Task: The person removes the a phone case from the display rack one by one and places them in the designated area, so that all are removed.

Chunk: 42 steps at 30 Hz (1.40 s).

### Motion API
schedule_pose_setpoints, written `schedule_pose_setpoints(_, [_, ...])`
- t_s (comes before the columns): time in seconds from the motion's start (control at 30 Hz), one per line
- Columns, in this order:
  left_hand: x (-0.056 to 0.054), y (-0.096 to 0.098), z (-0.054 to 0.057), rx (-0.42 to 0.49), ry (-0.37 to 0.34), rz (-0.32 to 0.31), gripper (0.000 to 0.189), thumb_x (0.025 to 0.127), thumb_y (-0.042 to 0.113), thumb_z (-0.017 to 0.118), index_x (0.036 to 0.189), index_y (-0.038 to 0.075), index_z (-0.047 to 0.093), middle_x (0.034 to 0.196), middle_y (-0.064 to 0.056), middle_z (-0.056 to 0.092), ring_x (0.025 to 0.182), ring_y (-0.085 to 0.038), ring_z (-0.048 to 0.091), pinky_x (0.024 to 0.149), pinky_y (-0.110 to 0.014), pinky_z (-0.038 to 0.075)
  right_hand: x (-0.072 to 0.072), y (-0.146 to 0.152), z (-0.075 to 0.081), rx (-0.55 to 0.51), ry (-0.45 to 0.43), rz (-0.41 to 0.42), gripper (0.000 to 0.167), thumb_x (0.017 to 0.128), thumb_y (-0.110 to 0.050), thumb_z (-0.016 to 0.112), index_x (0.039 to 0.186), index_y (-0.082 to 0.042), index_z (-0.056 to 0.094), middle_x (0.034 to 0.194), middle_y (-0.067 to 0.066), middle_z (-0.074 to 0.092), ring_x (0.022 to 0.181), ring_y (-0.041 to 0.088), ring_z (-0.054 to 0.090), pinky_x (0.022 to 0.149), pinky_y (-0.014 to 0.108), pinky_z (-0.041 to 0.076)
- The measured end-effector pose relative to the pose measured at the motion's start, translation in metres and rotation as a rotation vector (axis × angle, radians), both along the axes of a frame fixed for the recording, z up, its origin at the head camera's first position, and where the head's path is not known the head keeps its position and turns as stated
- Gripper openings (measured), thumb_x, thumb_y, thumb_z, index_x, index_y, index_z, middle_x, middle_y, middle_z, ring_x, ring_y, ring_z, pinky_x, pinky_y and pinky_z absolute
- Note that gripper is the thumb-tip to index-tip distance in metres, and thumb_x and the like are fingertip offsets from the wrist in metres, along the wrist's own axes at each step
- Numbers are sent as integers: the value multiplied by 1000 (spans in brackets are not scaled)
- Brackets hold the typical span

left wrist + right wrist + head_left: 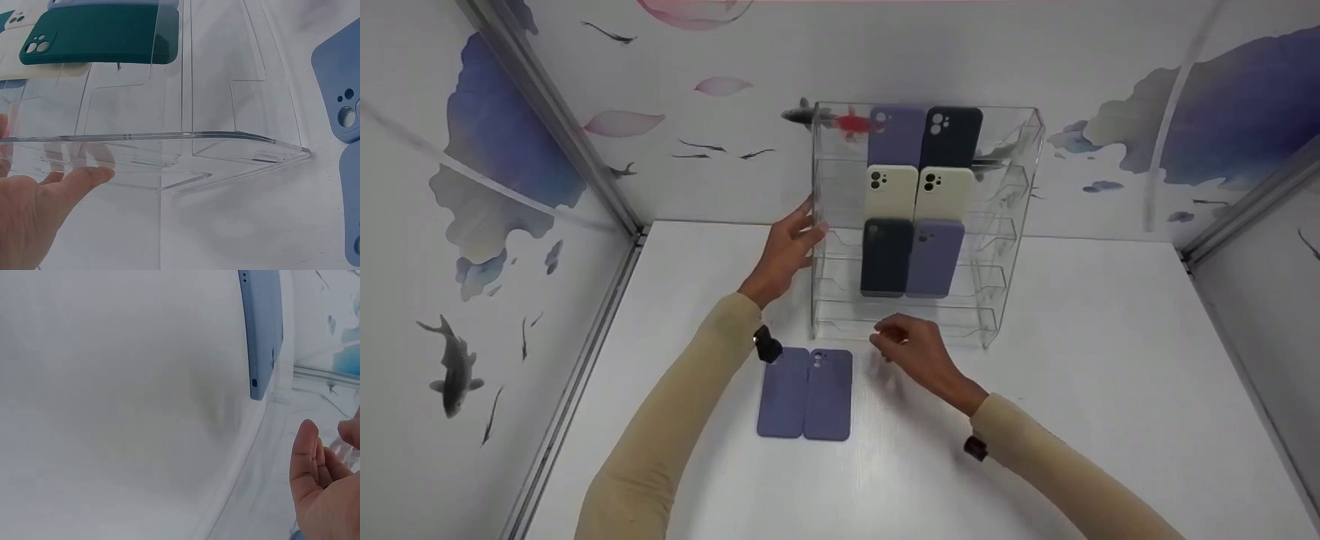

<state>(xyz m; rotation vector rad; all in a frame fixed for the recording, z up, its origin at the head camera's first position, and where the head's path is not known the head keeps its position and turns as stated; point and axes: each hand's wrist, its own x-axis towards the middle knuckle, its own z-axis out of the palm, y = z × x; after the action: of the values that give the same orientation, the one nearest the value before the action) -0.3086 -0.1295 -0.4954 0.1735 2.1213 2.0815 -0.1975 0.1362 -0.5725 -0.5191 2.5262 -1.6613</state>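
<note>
Clear rack (990, 276) bears six phone cases (945, 196)

Beneath the rack we see a white desk (1080, 405), around it walls (720, 187) with printed fish (456, 367) and petals (622, 124). Its lavender, dark green and cream cases sit in pairs; two lavender cases (828, 401) lie flat in front. The left hand (781, 255), fingers relaxed, touches the rack's left side; the right hand (922, 352), fingers loosely curled, hovers before it, holding nothing.
</note>
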Motion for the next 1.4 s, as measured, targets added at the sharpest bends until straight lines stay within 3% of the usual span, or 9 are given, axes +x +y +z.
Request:
schedule_pose_setpoints(0.27, [3,0,0,-23,-10,3,70,114,31,65,176,30,31,174,-16,41,156,-32,47,118,-66,45,1,38,23,25,56,-18,18,104,-11,79,122,-7,81,99,2,78,83,23,75,79,24,62])
schedule_pose_setpoints(0.53, [1,-1,0,-1,4,-10,71,115,29,65,176,26,30,172,-19,42,154,-33,49,117,-64,47,1,61,41,-10,81,-72,19,103,-9,80,122,-6,81,104,6,79,88,23,75,79,21,61])
schedule_pose_setpoints(0.93, [1,-2,2,10,-9,-10,70,115,29,65,176,26,31,172,-17,43,153,-32,50,117,-61,48,-6,84,57,104,163,-59,22,103,-10,81,125,-8,81,115,5,79,105,21,74,88,21,58])
schedule_pose_setpoints(1.03, [1,-3,2,14,-16,-11,71,115,29,65,176,25,30,173,-20,41,154,-33,49,118,-63,47,-11,87,63,120,193,-41,24,103,-9,81,126,-4,79,118,10,78,107,22,74,91,25,60])
schedule_pose_setpoints(1.27, [2,-2,3,7,-15,-14,72,114,30,65,176,25,29,172,-19,42,156,-34,47,119,-68,42,-26,95,77,179,333,-22,27,98,0,83,124,4,76,120,21,75,111,31,74,95,51,62])
schedule_pose_setpoints(1.4, [2,-1,2,-4,-6,-15,72,115,29,64,177,25,28,172,-19,42,155,-34,47,118,-66,45,-35,99,86,221,439,-5,29,95,4,84,123,4,76,122,20,74,115,32,71,96,50,61])
